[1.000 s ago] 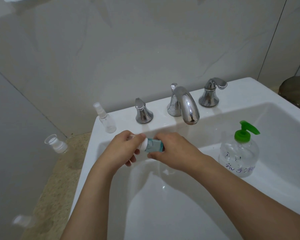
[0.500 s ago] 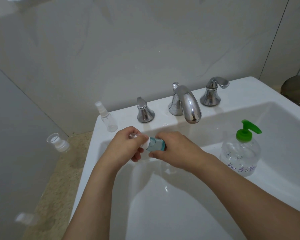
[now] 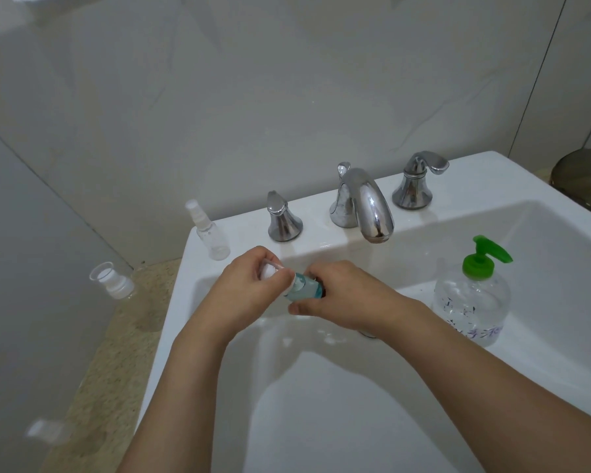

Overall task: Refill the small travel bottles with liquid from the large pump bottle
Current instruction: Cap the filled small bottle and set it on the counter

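- You hold the small teal travel bottle (image 3: 302, 290) on its side above the sink (image 3: 321, 421) basin, just in front of the faucet (image 3: 365, 206), likely so that any drip falls into the bowl.
- Your right hand (image 3: 342, 295) has its fingers curled round the bottle's body, steadying it; your left hand (image 3: 243, 295) pinches the white cap (image 3: 270, 269) at the neck end, a grip that suits twisting it off or on. Whether the cap is seated or already free I cannot tell.
- The bottle is translucent teal with a paler collar; most of it is hidden by your fingers, so its fill level is unclear.
- The large pump bottle (image 3: 471, 302), clear with a green pump head, stands upright inside the basin on your right, near enough for a quick reach.
- A clear spray bottle (image 3: 210, 233) waits upright on the sink's back left corner, apart from your hands, probably another one to fill.
- A small clear funnel-like piece (image 3: 111, 279) sits beyond the sink's left edge.
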A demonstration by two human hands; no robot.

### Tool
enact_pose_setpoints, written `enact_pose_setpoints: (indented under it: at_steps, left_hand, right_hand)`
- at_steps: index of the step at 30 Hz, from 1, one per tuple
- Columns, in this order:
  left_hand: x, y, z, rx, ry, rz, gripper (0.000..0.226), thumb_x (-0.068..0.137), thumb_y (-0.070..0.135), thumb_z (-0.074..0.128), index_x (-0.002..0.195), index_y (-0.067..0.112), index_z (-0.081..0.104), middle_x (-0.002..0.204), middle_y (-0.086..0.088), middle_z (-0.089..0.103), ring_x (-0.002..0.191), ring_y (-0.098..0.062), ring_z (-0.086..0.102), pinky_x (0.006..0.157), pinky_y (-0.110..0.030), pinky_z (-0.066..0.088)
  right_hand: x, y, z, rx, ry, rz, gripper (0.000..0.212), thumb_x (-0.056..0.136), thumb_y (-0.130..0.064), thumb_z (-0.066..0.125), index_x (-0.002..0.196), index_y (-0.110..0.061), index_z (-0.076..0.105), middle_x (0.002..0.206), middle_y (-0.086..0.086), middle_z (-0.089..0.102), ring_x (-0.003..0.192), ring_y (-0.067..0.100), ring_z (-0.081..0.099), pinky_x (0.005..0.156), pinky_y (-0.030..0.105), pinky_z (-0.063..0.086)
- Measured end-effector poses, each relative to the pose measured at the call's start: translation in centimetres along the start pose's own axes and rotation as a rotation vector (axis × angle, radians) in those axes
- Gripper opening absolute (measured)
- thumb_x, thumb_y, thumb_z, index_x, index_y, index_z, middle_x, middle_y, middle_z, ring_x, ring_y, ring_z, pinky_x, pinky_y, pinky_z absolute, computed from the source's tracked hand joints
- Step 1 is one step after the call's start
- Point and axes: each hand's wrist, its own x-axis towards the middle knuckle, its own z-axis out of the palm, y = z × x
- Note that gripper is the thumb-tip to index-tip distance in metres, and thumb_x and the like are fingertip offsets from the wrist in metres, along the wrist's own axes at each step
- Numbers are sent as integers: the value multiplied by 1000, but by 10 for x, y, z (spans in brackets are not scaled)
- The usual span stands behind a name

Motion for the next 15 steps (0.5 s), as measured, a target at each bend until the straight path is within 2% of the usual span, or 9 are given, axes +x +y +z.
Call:
enact_pose_setpoints:
  at_steps: [4, 8, 10, 12, 15]
  left_hand:
    - [-1, 4, 4, -114, 59, 0, 26, 76, 34, 73, 92, 18, 61, 81, 5, 62, 62, -7, 54, 63, -27, 45]
    - [-4, 8, 2, -93, 110, 67, 19, 80, 22, 78, 90, 19, 63, 80, 5, 63, 63, -9, 55, 61, -23, 46]
    - [-6, 11, -1, -81, 209, 116, 18, 81, 15, 78, 89, 23, 63, 75, 12, 62, 60, -6, 53, 57, -17, 44]
    - [-7, 16, -6, -105, 339, 164, 20, 77, 20, 75, 89, 28, 62, 74, 15, 64, 61, -5, 55, 57, -16, 45]
    - [-9, 18, -11, -25, 553, 215, 25, 80, 17, 72, 98, 28, 59, 87, 5, 66, 67, -8, 61, 59, -13, 43]
  right_hand:
    - [2, 0, -1, 12, 74, 0, 35, 78, -53, 71, 89, -23, 57, 85, -6, 58, 75, 14, 57, 66, 32, 49]
    - [2, 1, 2, 34, 97, -10, 42, 76, -53, 72, 106, -28, 57, 96, -9, 58, 85, 13, 59, 78, 36, 52]
    - [2, 1, 1, 40, 102, -9, 49, 78, -50, 72, 118, -29, 53, 101, -11, 59, 90, 12, 59, 83, 35, 52]
    - [1, 2, -2, 5, 117, 9, 49, 81, -49, 69, 122, -29, 51, 102, -13, 60, 93, 11, 59, 85, 33, 50]
    - [1, 2, -3, -52, 145, 28, 42, 84, -48, 65, 118, -27, 53, 103, -13, 61, 94, 11, 59, 85, 32, 49]
